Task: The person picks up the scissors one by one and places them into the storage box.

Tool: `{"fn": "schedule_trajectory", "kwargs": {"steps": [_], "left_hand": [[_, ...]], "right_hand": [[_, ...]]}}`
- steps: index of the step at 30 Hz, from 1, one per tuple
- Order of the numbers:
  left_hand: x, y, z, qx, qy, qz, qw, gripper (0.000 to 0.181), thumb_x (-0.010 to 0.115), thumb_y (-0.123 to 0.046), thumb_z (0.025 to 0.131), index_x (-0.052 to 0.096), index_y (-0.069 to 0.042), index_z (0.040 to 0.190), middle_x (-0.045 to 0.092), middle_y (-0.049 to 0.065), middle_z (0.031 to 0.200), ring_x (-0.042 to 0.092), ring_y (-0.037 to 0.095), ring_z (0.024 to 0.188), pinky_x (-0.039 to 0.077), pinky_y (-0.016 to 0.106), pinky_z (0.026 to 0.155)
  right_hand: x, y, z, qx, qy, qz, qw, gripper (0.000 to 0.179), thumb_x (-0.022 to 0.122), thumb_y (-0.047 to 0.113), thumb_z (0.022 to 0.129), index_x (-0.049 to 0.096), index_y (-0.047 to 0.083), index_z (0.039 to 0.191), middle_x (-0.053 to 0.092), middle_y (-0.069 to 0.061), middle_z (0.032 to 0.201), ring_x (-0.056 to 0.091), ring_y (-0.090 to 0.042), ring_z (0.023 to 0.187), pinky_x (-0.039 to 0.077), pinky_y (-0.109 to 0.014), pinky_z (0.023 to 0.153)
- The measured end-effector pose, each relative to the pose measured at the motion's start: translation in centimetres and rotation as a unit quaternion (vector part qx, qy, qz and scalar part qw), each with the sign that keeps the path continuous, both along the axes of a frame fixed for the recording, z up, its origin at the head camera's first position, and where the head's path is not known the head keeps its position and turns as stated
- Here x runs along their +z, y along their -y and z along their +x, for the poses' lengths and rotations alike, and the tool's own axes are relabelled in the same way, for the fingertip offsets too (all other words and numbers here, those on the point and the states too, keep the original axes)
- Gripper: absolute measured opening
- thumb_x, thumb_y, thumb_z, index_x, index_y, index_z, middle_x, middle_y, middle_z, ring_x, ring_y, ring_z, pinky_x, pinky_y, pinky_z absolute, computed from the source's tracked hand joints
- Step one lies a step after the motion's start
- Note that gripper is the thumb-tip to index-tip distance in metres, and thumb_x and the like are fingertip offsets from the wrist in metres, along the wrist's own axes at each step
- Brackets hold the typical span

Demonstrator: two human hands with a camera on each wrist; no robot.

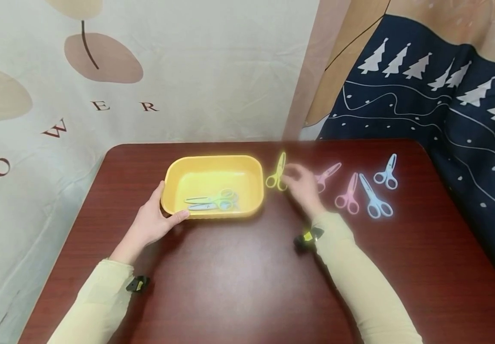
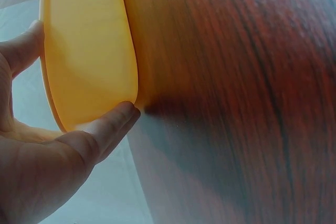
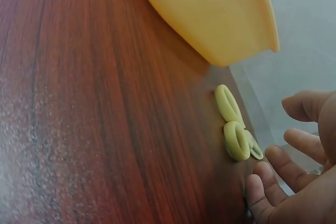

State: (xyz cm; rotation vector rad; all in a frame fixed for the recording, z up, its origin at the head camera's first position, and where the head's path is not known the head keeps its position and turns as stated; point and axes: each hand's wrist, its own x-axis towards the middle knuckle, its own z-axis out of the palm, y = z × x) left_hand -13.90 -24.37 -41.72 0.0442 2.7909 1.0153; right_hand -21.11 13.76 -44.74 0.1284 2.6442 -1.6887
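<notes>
My left hand [image 1: 150,222] grips the near left corner of a yellow plastic tub [image 1: 213,165], its thumb over the rim and its fingers along the outer wall. Green scissors [image 1: 202,199] and blue scissors [image 1: 202,207] lie inside, one partly over the other. To the right of the tub lie yellow scissors [image 1: 279,172], blades pointing away from me. Close beside them, my right hand [image 1: 303,186] holds nothing. Its loosely bent fingers stand apart from the thumb in the right wrist view, near the scissors' handle loops [image 3: 237,142].
Pink scissors [image 1: 331,171] lie partly behind my right hand. Farther right are more pink scissors [image 1: 351,186], large blue scissors [image 1: 368,188] and smaller blue scissors [image 1: 390,168]. The dark red wooden table [image 1: 230,286] ends at a pale printed cloth [image 1: 213,95] behind.
</notes>
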Motion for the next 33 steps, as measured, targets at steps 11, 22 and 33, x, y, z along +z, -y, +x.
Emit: {"fn": "schedule_trajectory", "kwargs": {"steps": [11,22,33], "left_hand": [[0.2,0.0,-0.1,-0.005,-0.008,0.003,1.0,0.117,0.079,-0.044,0.09,0.003,0.006,0.163,0.018,0.033,0.166,0.03,0.051,0.149,0.03,0.065,0.117],[0.1,0.1,-0.2,-0.007,-0.009,0.006,0.9999,0.116,0.079,-0.043,0.09,0.003,0.006,0.163,0.019,0.033,0.165,0.031,0.051,0.148,0.03,0.065,0.116],[-0.1,0.2,0.0,-0.008,-0.008,0.005,0.9999,0.115,0.079,-0.042,0.091,0.004,0.007,0.162,0.02,0.034,0.165,0.031,0.051,0.148,0.031,0.064,0.117]], "right_hand": [[0.1,0.2,-0.5,0.014,0.02,0.041,0.9989,0.054,0.075,0.014,0.09,0.06,0.004,0.141,0.064,-0.017,0.138,0.061,-0.035,0.125,0.048,-0.046,0.109],[0.1,0.7,-0.8,0.031,0.008,0.106,0.9939,0.052,0.079,0.022,0.09,0.063,0.003,0.135,0.065,-0.019,0.133,0.061,-0.036,0.122,0.048,-0.049,0.108],[-0.3,1.5,-1.0,0.028,-0.001,0.152,0.988,0.038,0.084,0.026,0.087,0.069,0.003,0.113,0.067,-0.017,0.109,0.061,-0.034,0.102,0.051,-0.051,0.098]]}}
